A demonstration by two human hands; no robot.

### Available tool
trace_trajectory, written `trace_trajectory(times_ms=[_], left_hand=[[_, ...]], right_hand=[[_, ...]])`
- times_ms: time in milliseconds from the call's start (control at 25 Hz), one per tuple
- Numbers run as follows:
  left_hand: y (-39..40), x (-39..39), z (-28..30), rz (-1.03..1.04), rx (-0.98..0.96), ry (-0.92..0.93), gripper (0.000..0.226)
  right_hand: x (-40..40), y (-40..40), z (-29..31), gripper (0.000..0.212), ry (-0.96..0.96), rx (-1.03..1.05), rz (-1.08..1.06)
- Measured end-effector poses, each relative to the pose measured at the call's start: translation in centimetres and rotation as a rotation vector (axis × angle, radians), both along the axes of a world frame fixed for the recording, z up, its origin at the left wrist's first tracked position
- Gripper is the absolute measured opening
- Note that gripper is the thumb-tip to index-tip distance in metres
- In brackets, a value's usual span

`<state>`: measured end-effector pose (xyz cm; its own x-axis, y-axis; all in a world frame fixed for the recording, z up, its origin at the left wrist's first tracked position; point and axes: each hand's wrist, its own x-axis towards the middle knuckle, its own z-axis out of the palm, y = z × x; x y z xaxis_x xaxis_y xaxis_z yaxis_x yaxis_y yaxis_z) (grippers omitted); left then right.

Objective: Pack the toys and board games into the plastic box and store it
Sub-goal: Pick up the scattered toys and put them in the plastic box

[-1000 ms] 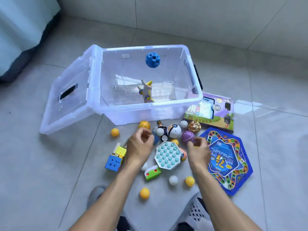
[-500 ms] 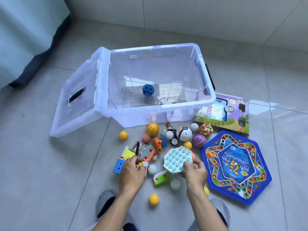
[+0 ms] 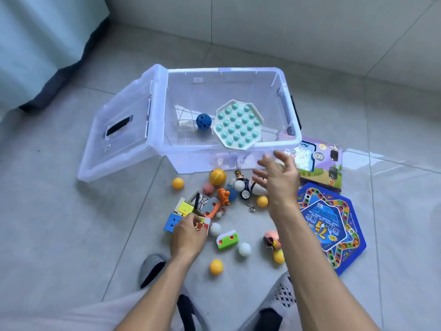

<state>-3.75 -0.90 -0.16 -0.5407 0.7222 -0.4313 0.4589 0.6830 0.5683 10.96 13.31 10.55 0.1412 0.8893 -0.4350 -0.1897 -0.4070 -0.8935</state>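
A clear plastic box (image 3: 233, 161) stands open on the floor, its hinged lid (image 3: 114, 134) lying back to the left. A blue holed ball (image 3: 203, 120) lies inside. An octagonal white pop toy with teal bubbles (image 3: 238, 124) is in mid-air over the box's near rim, tilted. My right hand (image 3: 278, 181) is just below it, fingers spread, holding nothing. My left hand (image 3: 191, 231) grips a small red-and-white box toy (image 3: 202, 224) among the pile of toys beside a colourful cube (image 3: 173, 222).
Several small balls, figures and a keychain (image 3: 245, 194) are scattered in front of the box. A blue hexagonal game board (image 3: 334, 225) and a purple board game box (image 3: 319, 163) lie to the right. A blue curtain (image 3: 43, 44) hangs at far left. My slippered feet are at the bottom.
My right hand lifted the pop toy from the pile, moved toward the box and let it go; the toy now flies over the rim. My left hand closed on the small red-and-white toy.
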Motion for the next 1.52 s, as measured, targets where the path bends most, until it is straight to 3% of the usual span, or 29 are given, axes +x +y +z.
trace_trajectory(times_ms=[80,200,320,400,480,560,640,720,840,920,1000,1080,1200,1280,1400,1520], left_hand=[[-0.4,0.4,-1.0,-0.106,-0.036,0.096,0.024],[0.2,1.1,-3.2,-0.323,-0.136,0.288,0.054],[1.1,1.2,-5.0,-0.559,-0.236,0.492,0.061],[1.3,0.8,-5.5,-0.603,-0.253,0.536,0.058],[1.4,0.6,-4.8,-0.528,-0.171,0.441,0.056],[2.3,1.2,-2.3,-0.388,0.085,0.206,0.059],[4.7,2.2,1.9,-0.182,0.417,0.047,0.057],[8.4,2.3,6.5,0.055,0.642,0.019,0.056],[12.9,0.5,10.1,0.21,0.706,-0.041,0.061],[12.9,-0.5,9.6,0.195,0.702,0.024,0.064],[10.7,0.1,7.6,0.16,0.699,0.12,0.058],[7.6,2.0,4.8,0.074,0.658,0.156,0.05],[2.8,5.3,0.5,-0.181,0.432,0.158,0.043],[0.3,6.9,-1.8,-0.346,0.165,0.185,0.047],[-2.6,7.9,-4.3,-0.475,-0.211,0.251,0.051],[-5.4,7.6,-5.8,-0.536,-0.39,0.242,0.042]], right_hand=[[1.2,-2.7,-4.4,0.016,-0.37,0.034,0.034],[3.7,-10.4,-11.6,0.031,-0.892,-0.087,0.323],[4.3,-16.3,-16.8,0.053,-1.102,-0.126,0.772],[4.0,-17.0,-18.7,0.055,-1.173,-0.112,0.881],[4.0,-16.2,-19.8,0.048,-1.171,-0.092,0.882],[4.2,-15.4,-20.3,0.035,-1.063,-0.084,0.748],[4.0,-14.5,-18.8,0.029,-0.863,-0.132,0.468],[3.3,-12.5,-15.7,0.026,-0.678,-0.105,0.137],[1.4,-7.4,-8.8,0.03,-0.579,0.238,-0.108],[-0.3,-3.2,-4.2,0.034,-0.498,0.457,-0.133],[-1.9,1.2,-0.9,0.041,-0.539,0.587,-0.057],[-2.3,3.5,-0.3,0.047,-0.685,0.593,0.049],[1.2,1.2,-4.5,0.043,-0.767,0.489,-0.005],[5.6,-3.6,-9.0,0.042,-0.882,0.262,0.0],[10.3,-11.2,-15.0,0.053,-1.091,-0.281,0.247],[11.4,-14.6,-18.2,0.04,-1.178,-0.389,0.519]])
